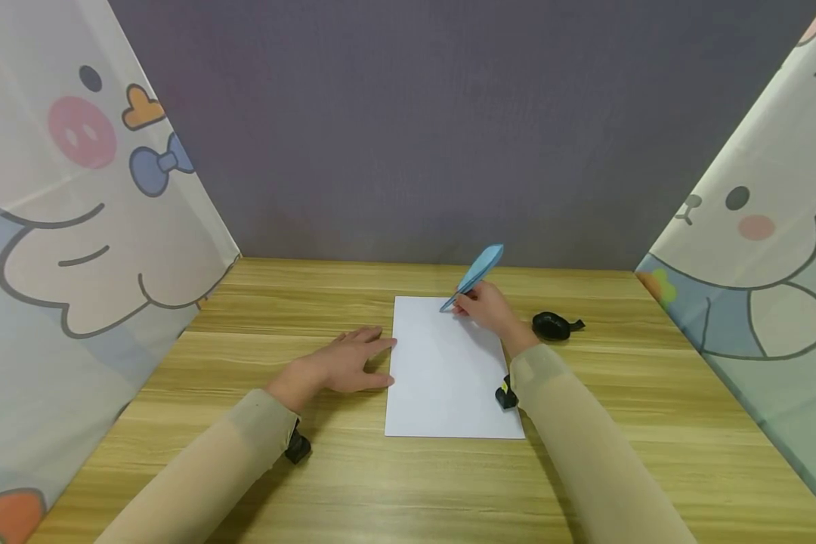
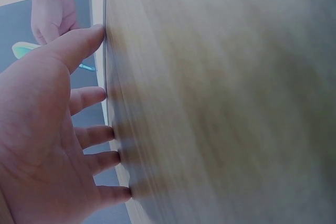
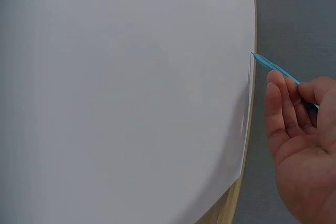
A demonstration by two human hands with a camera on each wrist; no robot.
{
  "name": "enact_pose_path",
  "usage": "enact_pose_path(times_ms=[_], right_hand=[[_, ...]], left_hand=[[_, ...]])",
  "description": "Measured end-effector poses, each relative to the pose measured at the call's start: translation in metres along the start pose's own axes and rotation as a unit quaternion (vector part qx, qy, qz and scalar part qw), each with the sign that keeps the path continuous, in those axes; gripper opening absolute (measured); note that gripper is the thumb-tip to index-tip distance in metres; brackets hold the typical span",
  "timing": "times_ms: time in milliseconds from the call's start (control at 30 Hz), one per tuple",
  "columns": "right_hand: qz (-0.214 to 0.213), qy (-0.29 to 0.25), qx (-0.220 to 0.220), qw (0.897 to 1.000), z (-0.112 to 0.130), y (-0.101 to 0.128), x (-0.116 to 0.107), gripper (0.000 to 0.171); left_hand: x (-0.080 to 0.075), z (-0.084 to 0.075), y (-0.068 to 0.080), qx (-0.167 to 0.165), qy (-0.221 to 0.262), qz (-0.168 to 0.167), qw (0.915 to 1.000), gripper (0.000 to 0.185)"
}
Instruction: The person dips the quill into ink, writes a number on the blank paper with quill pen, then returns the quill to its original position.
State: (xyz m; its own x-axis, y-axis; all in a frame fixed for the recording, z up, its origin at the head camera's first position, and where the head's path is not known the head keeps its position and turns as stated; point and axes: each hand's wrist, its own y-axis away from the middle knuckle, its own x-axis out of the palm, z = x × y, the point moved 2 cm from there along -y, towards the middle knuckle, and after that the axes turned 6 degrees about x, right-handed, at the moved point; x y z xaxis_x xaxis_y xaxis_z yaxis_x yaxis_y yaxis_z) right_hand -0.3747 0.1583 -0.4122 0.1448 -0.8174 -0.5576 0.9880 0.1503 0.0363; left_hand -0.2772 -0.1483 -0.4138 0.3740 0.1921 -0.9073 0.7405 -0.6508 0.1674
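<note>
one flat, open left hand [image 1: 343, 365] only touches the white sheet's [image 1: 449, 378] edge on the desk [image 1: 653, 423], so the sheet may slide under the blue feather pen [image 1: 474, 275] pinched in the right hand [image 1: 486, 308].

A white sheet of paper [image 1: 449, 370] lies at centre frame on the wooden counter [image 1: 408, 483]. The left hand [image 1: 343, 364] rests flat on the counter, fingers [image 1: 374, 344] straight and touching the sheet's left edge. The right hand [image 1: 487, 306] grips a blue feather-shaped pen [image 1: 474, 276], tip on the sheet's upper right corner. A small black object [image 1: 554, 326] sits right of the sheet. Cartoon-printed curtains [image 1: 75, 227] flank both sides; a grey wall [image 1: 435, 128] stands behind.
</note>
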Motion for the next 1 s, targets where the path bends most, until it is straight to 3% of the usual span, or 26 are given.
enact_pose_path(times_ms=[1000], right_hand=[[0.047, 0.004, -0.005, 0.999, 0.011, 0.008, 0.014, 0.029]], left_hand=[[0.002, 0.003, -0.002, -0.002, -0.004, -0.004, 1.0, 0.08]])
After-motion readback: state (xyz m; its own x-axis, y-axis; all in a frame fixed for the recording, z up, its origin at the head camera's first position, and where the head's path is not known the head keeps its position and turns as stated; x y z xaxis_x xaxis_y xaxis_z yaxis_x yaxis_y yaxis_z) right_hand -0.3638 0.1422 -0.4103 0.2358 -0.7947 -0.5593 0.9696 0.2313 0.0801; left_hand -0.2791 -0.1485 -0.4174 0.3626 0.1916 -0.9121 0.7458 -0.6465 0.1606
